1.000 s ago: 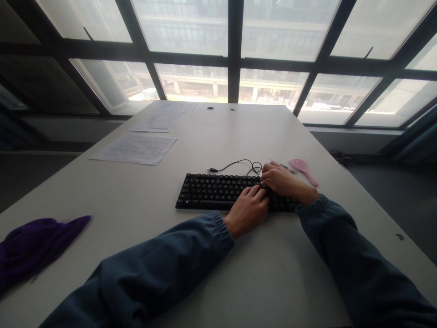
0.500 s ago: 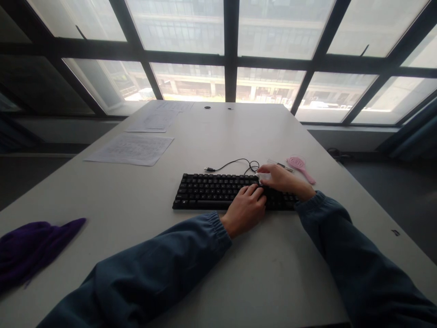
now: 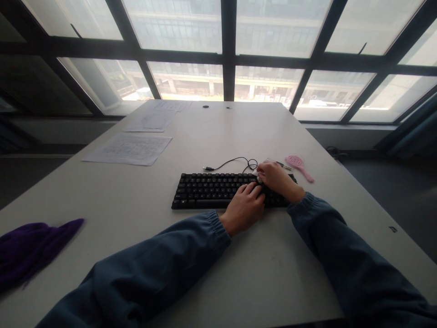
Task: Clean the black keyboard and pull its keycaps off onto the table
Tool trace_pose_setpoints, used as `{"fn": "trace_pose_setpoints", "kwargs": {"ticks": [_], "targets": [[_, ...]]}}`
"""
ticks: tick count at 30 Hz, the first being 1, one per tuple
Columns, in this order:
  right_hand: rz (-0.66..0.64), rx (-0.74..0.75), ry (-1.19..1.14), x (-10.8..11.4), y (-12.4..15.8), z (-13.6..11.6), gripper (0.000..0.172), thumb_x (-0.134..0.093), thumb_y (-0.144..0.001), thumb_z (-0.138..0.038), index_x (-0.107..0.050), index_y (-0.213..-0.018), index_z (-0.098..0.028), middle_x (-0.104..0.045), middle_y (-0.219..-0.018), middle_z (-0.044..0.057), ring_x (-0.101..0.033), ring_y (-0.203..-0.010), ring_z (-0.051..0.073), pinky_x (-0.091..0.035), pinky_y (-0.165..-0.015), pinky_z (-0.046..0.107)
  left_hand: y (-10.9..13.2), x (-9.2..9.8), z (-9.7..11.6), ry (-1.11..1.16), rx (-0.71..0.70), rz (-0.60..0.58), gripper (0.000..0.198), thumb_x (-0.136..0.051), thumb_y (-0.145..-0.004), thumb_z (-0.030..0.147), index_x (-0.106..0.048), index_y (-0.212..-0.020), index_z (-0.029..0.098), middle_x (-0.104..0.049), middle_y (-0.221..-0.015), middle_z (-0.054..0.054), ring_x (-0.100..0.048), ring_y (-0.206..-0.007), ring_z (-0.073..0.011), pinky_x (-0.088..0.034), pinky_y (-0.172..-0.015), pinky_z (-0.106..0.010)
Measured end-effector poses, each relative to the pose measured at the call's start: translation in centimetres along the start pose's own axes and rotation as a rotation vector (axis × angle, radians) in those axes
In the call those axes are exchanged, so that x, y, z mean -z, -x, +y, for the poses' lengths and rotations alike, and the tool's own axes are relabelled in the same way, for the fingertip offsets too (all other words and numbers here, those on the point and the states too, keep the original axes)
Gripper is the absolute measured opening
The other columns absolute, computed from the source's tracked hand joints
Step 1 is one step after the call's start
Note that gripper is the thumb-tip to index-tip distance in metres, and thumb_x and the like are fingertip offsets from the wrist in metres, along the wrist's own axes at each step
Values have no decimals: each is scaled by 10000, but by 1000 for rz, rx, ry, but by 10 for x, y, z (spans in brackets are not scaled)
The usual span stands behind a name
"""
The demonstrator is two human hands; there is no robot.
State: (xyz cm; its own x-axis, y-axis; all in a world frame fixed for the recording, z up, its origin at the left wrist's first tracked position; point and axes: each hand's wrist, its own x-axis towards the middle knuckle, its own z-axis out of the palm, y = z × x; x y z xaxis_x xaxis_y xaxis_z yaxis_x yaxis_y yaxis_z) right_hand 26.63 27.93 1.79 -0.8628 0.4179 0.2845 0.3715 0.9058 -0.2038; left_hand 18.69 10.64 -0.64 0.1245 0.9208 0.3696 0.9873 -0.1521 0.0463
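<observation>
A black keyboard [image 3: 208,191] lies flat on the white table, its cable [image 3: 235,159] looped behind it with the USB plug at the end. On the keys right of the keyboard's middle rests my left hand [image 3: 244,205], palm down with fingers stretched and slightly apart, holding nothing. Above the upper right keys, my right hand [image 3: 278,180] is closed on a small white crumpled piece [image 3: 258,176] that looks like tissue; fingers hide most of it. That white piece sits by the keys, just beyond my left fingertips. Both forearms cover parts of the table.
A pink hairbrush [image 3: 299,167] lies right of the keyboard, with small slim items [image 3: 285,166] beside it, partly hidden by my right hand. Printed papers [image 3: 128,149] lie at the left, and a purple cloth [image 3: 34,248] at the near left. Windows stand beyond the table.
My right hand has shifted slightly left and its fingers have drawn together around the white piece. My left hand stays on the keys.
</observation>
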Motion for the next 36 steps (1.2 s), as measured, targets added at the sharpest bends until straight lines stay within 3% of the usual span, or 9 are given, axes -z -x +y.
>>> {"fn": "trace_pose_setpoints", "kwargs": {"ticks": [8,15,19,27,31,36], "targets": [[77,-17,-25,-11,-7,2,184,-520,-939,-124,-695,-884,-143,-688,-926,95,-620,-839,184,-430,-798,264,0,-2,-1,-4,0,-1,213,-525,-968,252,-663,-1098,155,-620,-1258,-125,-492,-1308,-302,-414,-1086,-453],[185,-198,23,-16,-12,18,187,-513,-928,-126,-692,-874,-137,-674,-899,109,-601,-810,205,-408,-743,290,-1,-3,-1,-3,1,4,223,-522,-972,255,-665,-1113,158,-605,-1313,-109,-472,-1337,-306,-404,-1102,-454],[233,-198,-64,-15,-12,19,158,-545,-915,-133,-702,-914,-143,-678,-913,92,-616,-825,195,-429,-763,276,-1,-4,-1,-2,0,7,225,-533,-968,257,-664,-1124,162,-601,-1324,-112,-471,-1342,-300,-405,-1103,-450],[20,-89,-239,-7,-13,24,167,-647,-903,-266,-767,-952,-161,-746,-953,91,-672,-893,197,-475,-855,284,-1,-2,-1,0,0,2,227,-534,-966,257,-661,-1127,162,-600,-1322,-117,-471,-1343,-304,-407,-1099,-454],[-74,-97,-305,0,-14,29,162,-676,-868,-241,-776,-970,-166,-771,-960,76,-695,-894,186,-495,-833,258,-1,-2,-1,5,3,7,225,-535,-967,264,-660,-1126,166,-598,-1325,-116,-471,-1342,-303,-401,-1106,-457],[-70,-40,-213,6,-13,19,114,-660,-861,-169,-771,-890,-165,-756,-931,63,-679,-870,171,-475,-835,243,-1,-3,-1,7,7,3,231,-530,-967,257,-659,-1136,165,-599,-1313,-118,-467,-1345,-305,-401,-1104,-457]]}}
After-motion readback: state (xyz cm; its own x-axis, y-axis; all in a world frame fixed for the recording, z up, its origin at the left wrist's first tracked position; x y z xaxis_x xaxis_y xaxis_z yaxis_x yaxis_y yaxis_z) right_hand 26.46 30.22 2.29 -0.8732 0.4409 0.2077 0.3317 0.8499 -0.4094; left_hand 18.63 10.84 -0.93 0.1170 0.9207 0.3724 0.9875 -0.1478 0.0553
